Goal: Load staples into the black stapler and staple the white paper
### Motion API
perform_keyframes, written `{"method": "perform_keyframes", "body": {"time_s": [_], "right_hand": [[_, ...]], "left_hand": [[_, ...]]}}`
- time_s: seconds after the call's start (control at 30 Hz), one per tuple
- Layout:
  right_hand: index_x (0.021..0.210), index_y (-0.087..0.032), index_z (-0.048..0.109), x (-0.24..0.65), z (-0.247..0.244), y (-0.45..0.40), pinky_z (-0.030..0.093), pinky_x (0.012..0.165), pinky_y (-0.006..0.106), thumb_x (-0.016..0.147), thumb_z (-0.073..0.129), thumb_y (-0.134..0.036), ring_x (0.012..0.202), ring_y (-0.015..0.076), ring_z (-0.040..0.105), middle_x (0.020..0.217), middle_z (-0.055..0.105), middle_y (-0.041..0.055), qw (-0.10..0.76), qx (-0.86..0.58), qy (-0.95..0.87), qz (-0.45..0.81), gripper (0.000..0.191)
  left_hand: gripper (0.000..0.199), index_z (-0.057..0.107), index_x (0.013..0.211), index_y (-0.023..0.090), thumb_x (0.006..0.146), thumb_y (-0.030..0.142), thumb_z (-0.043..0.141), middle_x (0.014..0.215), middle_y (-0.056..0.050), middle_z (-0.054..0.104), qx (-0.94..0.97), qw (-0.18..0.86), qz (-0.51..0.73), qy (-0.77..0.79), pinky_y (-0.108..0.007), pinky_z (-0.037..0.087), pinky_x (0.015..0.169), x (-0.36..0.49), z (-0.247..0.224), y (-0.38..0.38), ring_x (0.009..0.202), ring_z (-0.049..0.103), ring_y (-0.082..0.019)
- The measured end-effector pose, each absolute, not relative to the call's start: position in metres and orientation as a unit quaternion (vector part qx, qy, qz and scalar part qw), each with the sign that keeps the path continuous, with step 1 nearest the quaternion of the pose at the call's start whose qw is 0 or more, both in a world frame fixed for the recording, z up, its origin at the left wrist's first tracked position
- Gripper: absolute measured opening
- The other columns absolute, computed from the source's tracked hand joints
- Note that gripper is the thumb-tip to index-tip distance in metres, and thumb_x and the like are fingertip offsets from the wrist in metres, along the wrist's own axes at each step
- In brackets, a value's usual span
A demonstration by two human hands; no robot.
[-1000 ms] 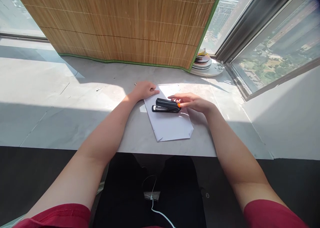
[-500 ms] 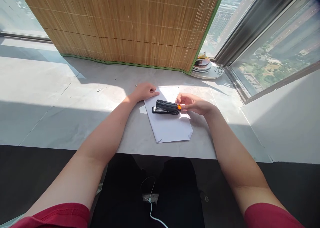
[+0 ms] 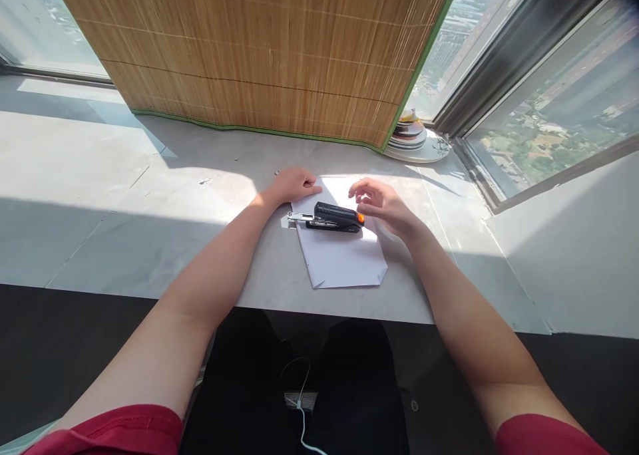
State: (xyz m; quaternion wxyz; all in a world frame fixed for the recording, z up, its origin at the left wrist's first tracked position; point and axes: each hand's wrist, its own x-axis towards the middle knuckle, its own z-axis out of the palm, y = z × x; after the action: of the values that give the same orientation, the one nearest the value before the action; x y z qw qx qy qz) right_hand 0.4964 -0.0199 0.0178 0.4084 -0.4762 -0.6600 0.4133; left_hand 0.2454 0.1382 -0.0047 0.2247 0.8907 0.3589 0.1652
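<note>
A black stapler with an orange button at its right end lies across a folded sheet of white paper. Its metal staple tray sticks out to the left, past the paper's edge. At the paper's upper left corner rests my left hand, fingers curled and thumb along the sheet. My right hand hovers beside the stapler's button end, its fingers bent but apart, with nothing seen in them. Whether the thumb still touches the button I cannot tell.
A bamboo blind with a green border hangs over the back of the pale counter. Stacked plates stand in the back right corner by the window frame. A white cable hangs down below the counter's front edge.
The stapler's metal tray has slid out to the left. My right hand has loosened its fingers at the button end. My left hand stays on the paper.
</note>
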Motion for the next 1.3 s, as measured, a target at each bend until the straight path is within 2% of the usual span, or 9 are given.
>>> {"method": "perform_keyframes", "body": {"time_s": [0.17, 0.37, 0.53, 0.7, 0.83, 0.93, 1.03, 1.17, 1.3], "right_hand": [[0.120, -0.036, 0.081, 0.472, 0.008, -0.019, 0.053, 0.110, 0.057, 0.082, 0.090, -0.042, 0.126, 0.0336, 0.061, 0.133, 0.075, 0.0048, 0.308, -0.450, -0.793, 0.269, 0.039], [0.127, -0.036, 0.082, 0.470, 0.000, -0.020, 0.061, 0.103, 0.053, 0.097, 0.075, -0.039, 0.114, 0.0307, 0.076, 0.126, 0.082, 0.0034, 0.454, -0.475, -0.731, 0.185, 0.032], [0.122, -0.038, 0.085, 0.478, 0.001, -0.015, 0.055, 0.112, 0.059, 0.104, 0.064, -0.033, 0.130, 0.0355, 0.071, 0.134, 0.080, 0.0055, 0.470, -0.525, -0.709, -0.020, 0.028], [0.118, -0.045, 0.084, 0.479, 0.005, -0.017, 0.048, 0.112, 0.059, 0.105, 0.066, -0.028, 0.129, 0.0350, 0.066, 0.128, 0.082, 0.0003, 0.392, -0.541, -0.741, -0.064, 0.028], [0.114, -0.041, 0.084, 0.474, 0.008, -0.019, 0.043, 0.114, 0.061, 0.106, 0.066, -0.031, 0.129, 0.0373, 0.064, 0.127, 0.082, 0.0040, 0.421, -0.556, -0.715, -0.048, 0.022], [0.110, -0.036, 0.084, 0.475, 0.010, -0.019, 0.047, 0.111, 0.061, 0.103, 0.069, -0.038, 0.126, 0.0381, 0.066, 0.125, 0.081, 0.0077, 0.505, -0.566, -0.651, -0.030, 0.017], [0.104, -0.031, 0.083, 0.481, 0.011, -0.021, 0.056, 0.093, 0.053, 0.093, 0.083, -0.044, 0.104, 0.0338, 0.073, 0.109, 0.081, 0.0075, 0.538, -0.533, -0.647, 0.090, 0.017], [0.098, -0.027, 0.083, 0.485, 0.011, -0.022, 0.055, 0.076, 0.043, 0.083, 0.091, -0.045, 0.082, 0.0249, 0.069, 0.092, 0.077, 0.0035, 0.438, -0.459, -0.722, 0.275, 0.025], [0.106, -0.027, 0.083, 0.479, 0.009, -0.020, 0.056, 0.076, 0.040, 0.083, 0.089, -0.044, 0.081, 0.0223, 0.069, 0.098, 0.079, 0.0033, 0.354, -0.434, -0.764, 0.321, 0.030]], "left_hand": [[0.058, 0.029, 0.060, 0.023, 0.091, 0.048, 0.071, 0.058, 0.003, 0.032, 0.884, 0.243, 0.187, 0.352, -0.035, 0.019, 0.064, 0.244, -0.008, 0.140, 0.063, 0.026, -0.015], [0.062, 0.032, 0.065, 0.025, 0.103, 0.070, 0.048, 0.062, 0.002, 0.030, 0.733, 0.417, 0.405, 0.352, -0.035, 0.024, 0.061, 0.248, 0.002, 0.139, 0.060, 0.027, -0.014], [0.079, 0.061, 0.082, 0.023, 0.096, 0.094, 0.029, 0.063, -0.002, 0.051, 0.602, 0.701, 0.237, 0.301, -0.033, 0.018, 0.047, 0.258, 0.006, 0.127, 0.045, 0.021, -0.010], [0.083, 0.071, 0.079, 0.020, 0.090, 0.097, 0.043, 0.059, -0.005, 0.056, 0.585, 0.739, 0.165, 0.291, -0.032, 0.023, 0.037, 0.259, 0.002, 0.121, 0.038, 0.025, -0.009], [0.070, 0.075, 0.084, 0.018, 0.098, 0.083, 0.054, 0.064, -0.005, 0.058, 0.555, 0.757, 0.172, 0.299, -0.029, 0.030, 0.036, 0.255, 0.001, 0.127, 0.038, 0.027, -0.007], [0.056, 0.076, 0.090, 0.016, 0.106, 0.066, 0.055, 0.074, -0.008, 0.065, 0.526, 0.764, 0.232, 0.293, -0.028, 0.049, 0.049, 0.257, -0.002, 0.131, 0.046, 0.047, -0.009], [0.031, 0.076, 0.099, 0.015, 0.106, 0.037, 0.055, 0.100, -0.015, 0.077, 0.476, 0.773, 0.315, 0.276, -0.037, 0.066, 0.084, 0.259, -0.003, 0.131, 0.085, 0.076, -0.020], [0.024, 0.075, 0.116, 0.012, 0.098, 0.011, 0.060, 0.133, -0.020, 0.078, 0.463, 0.798, 0.323, 0.212, -0.044, 0.055, 0.121, 0.259, 0.001, 0.125, 0.132, 0.074, -0.026], [0.027, 0.075, 0.125, 0.012, 0.100, 0.022, 0.075, 0.135, -0.021, 0.079, 0.517, 0.784, 0.291, 0.180, -0.043, 0.055, 0.122, 0.258, 0.001, 0.120, 0.131, 0.076, -0.026]]}}
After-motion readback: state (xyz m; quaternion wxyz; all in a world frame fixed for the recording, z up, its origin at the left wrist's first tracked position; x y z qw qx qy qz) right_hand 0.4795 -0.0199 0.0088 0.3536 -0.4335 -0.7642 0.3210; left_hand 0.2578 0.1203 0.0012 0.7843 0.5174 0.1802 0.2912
